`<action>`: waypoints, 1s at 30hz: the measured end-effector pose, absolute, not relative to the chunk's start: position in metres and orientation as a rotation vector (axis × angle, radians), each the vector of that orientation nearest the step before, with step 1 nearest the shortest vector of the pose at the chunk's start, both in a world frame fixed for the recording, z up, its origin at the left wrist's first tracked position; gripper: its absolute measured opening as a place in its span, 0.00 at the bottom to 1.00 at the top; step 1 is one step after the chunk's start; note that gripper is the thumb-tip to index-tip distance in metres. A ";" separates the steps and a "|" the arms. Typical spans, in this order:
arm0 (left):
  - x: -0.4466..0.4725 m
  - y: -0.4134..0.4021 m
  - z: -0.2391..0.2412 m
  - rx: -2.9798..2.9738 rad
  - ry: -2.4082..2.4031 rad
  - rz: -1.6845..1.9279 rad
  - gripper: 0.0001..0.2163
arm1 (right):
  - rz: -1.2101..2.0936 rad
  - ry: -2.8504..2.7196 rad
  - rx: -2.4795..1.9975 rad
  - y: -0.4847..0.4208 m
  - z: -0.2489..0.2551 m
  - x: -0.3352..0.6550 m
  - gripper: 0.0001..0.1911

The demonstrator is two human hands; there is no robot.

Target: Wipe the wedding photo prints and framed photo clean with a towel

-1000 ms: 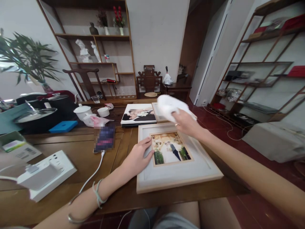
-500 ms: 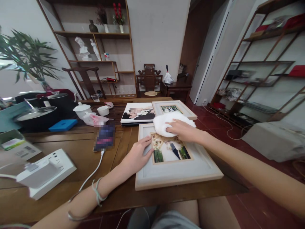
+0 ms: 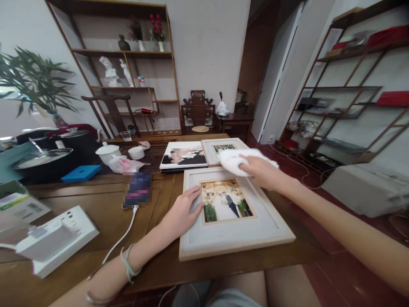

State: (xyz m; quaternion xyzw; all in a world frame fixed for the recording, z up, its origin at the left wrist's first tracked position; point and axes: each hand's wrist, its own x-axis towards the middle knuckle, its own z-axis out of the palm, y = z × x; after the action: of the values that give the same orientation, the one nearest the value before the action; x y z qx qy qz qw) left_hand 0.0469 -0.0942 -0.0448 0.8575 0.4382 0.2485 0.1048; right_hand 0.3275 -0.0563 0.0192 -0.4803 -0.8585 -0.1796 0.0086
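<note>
A light wood picture frame (image 3: pixel 236 249) with a wide white mat lies flat near the table's front edge, a photo of a couple at its centre. My left hand (image 3: pixel 187 209) rests on the frame's left side, fingers stretched toward the photo's edge. In my right hand (image 3: pixel 260 170) is a fluffy white cloth (image 3: pixel 232 161), bunched over the far right corner of the frame. The cloth partly covers a second picture frame (image 3: pixel 209 149) behind. Beside that one lies a stack of photo panels (image 3: pixel 184 154).
A phone (image 3: pixel 137 189) with a white charging cable sits left of my left hand. Farther left are a white power strip (image 3: pixel 67 238), a blue box (image 3: pixel 81 172), a white teapot (image 3: pixel 108 152) and a dark pan (image 3: pixel 43 160). The wooden table (image 3: pixel 153 273) ends just before my lap.
My right hand and the cloth have moved right along the frame's far side, uncovering the top of the photo. The left hand stays on the frame. The view has shifted slightly.
</note>
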 end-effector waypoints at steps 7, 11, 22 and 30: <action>0.048 -0.093 -0.044 2.528 1.304 0.727 0.20 | -0.421 -2.771 -1.368 -0.067 -0.013 0.296 0.21; 0.048 -0.093 -0.044 2.531 1.277 0.736 0.20 | -0.347 -2.854 -1.306 -0.093 -0.001 0.297 0.19; 0.047 -0.094 -0.044 2.556 1.236 0.774 0.18 | 0.394 -2.910 -1.307 -0.196 0.030 0.284 0.18; 0.044 -0.089 -0.047 2.560 1.246 0.750 0.19 | -0.082 -2.709 -1.365 -0.122 -0.011 0.283 0.24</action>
State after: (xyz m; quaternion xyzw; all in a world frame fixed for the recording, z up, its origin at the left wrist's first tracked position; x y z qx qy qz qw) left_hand 0.0439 -0.0891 -0.0473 0.8652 0.4212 0.2536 0.0987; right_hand 0.2826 -0.1223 -0.0111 -0.4492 -0.8914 -0.0271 0.0535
